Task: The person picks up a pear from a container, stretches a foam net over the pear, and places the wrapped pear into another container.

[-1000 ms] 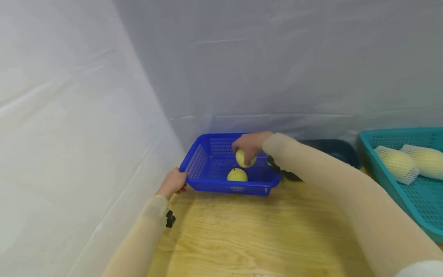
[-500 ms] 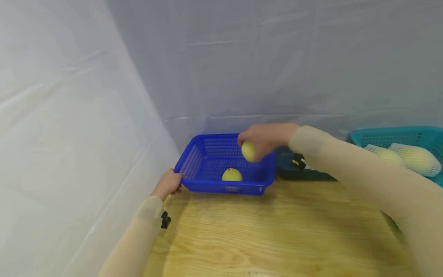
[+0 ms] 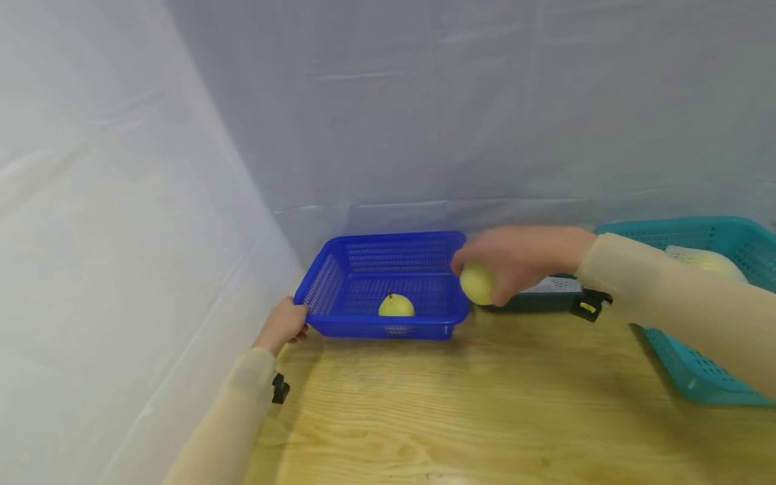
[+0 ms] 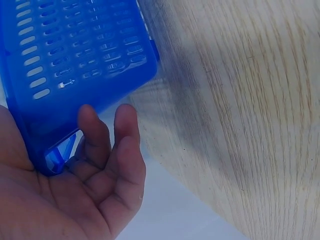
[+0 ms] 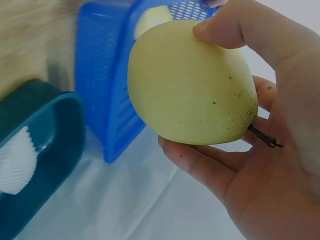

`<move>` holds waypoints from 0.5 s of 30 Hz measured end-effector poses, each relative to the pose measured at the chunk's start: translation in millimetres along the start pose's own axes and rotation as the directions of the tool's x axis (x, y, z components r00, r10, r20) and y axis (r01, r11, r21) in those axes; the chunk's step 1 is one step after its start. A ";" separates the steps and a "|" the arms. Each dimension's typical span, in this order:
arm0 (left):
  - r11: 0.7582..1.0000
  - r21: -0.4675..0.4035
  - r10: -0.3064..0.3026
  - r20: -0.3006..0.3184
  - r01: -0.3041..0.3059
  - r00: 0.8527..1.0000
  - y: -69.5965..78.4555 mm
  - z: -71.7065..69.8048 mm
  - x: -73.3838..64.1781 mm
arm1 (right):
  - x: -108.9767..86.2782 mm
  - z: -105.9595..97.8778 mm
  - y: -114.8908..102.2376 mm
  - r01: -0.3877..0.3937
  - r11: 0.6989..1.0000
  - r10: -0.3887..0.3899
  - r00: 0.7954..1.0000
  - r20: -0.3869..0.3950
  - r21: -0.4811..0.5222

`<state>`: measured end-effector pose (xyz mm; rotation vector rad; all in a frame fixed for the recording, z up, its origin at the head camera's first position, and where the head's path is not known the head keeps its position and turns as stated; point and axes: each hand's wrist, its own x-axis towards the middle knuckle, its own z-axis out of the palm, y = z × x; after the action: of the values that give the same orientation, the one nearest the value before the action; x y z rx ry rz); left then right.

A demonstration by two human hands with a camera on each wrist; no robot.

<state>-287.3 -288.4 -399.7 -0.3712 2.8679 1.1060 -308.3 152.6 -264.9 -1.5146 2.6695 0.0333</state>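
Note:
A pale yellow pear (image 3: 477, 283) with a dark stem is held between the thumb and fingers of my right hand (image 3: 527, 252), off the table and just beyond the right end of the blue basket (image 3: 418, 330). The right wrist view shows that pear (image 5: 185, 85) bare, with small dark specks near its stem. A second pear (image 3: 397, 306) sits inside the blue basket by the front wall. My left hand (image 3: 283, 325) grips the basket's left front corner, its fingers (image 4: 127, 160) curled under the rim.
Right of the blue basket stands a dark green tray (image 3: 539, 303) with white foam netting (image 5: 17, 162) in it. Farther right is a teal basket (image 3: 691, 380) holding fruit in a foam net (image 3: 706, 259). White sheeting (image 3: 388, 121) walls the back and left sides.
My right hand has carried its pear up and rightward out of the blue basket, toward the dark tray. The left hand keeps its hold on the corner. The head view has turned slightly right.

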 end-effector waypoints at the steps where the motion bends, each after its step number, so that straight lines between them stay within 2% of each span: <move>1: 1.000 0.000 0.005 0.000 -0.005 1.000 0.2 -0.5 -0.3 | -5.1 1.8 0.5 -0.001 1.000 0.001 1.000 0.003 0.003; 9: 1.000 0.014 0.002 0.004 -0.002 1.000 2.1 -1.3 -1.3 | -37.4 17.9 3.5 -0.065 0.996 0.060 0.996 0.066 0.066; 15: 1.000 0.022 0.003 -0.008 -0.003 1.000 0.8 -3.1 -0.3 | -50.9 33.6 5.5 -0.118 0.989 0.109 0.989 0.098 0.092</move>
<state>-287.1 -289.9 -396.8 -0.3712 2.8853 1.0754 -285.3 200.8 -294.8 -1.3000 2.6393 -0.0195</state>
